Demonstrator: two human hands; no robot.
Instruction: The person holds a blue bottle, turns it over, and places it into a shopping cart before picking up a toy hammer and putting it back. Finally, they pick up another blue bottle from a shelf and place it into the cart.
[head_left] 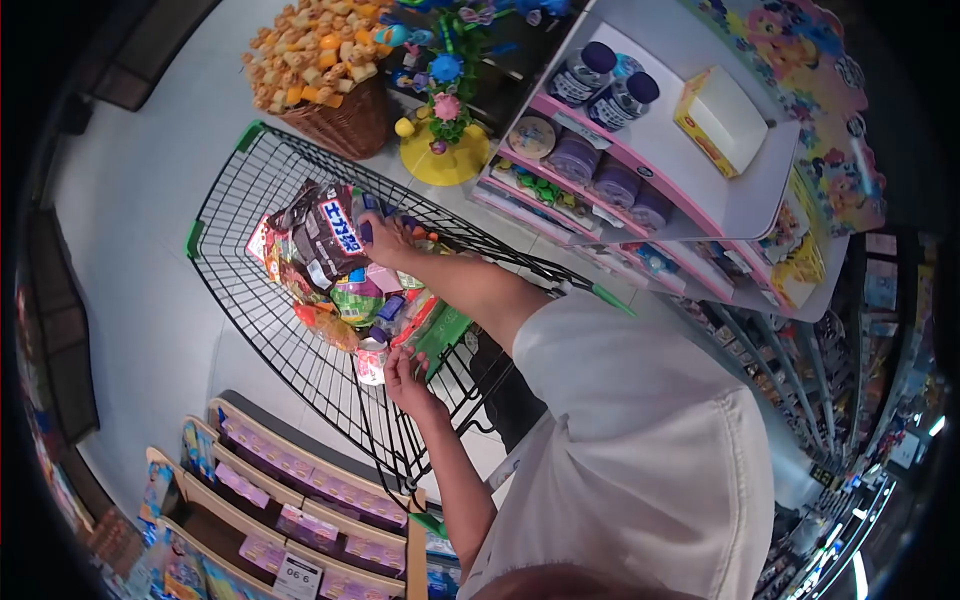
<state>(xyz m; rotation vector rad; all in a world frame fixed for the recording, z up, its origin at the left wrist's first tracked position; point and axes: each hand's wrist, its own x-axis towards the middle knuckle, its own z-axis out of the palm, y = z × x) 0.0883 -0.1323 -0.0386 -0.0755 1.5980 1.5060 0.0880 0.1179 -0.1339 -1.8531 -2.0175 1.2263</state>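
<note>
My right hand (390,242) reaches into the wire shopping cart (193,240), its fingers closed around a small purple-capped item (366,232). Beside it lies a large dark brown snack bag (335,225) with white and blue lettering. My left hand (408,378) hovers over the near side of the heap, fingers loosely curled and apart, with nothing seen in them. Close to its fingertips are a white and pink package (372,362) and another purple-topped item (392,307). Colourful bags and a green package (450,328) lie between my hands.
A wicker basket (345,122) of orange and tan items stands beyond the cart, near a yellow-based display stand (445,155). A pink-edged shelf unit (640,150) holds purple-lidded jars. Wooden shelving (290,490) with price tags stands on the cart's other side.
</note>
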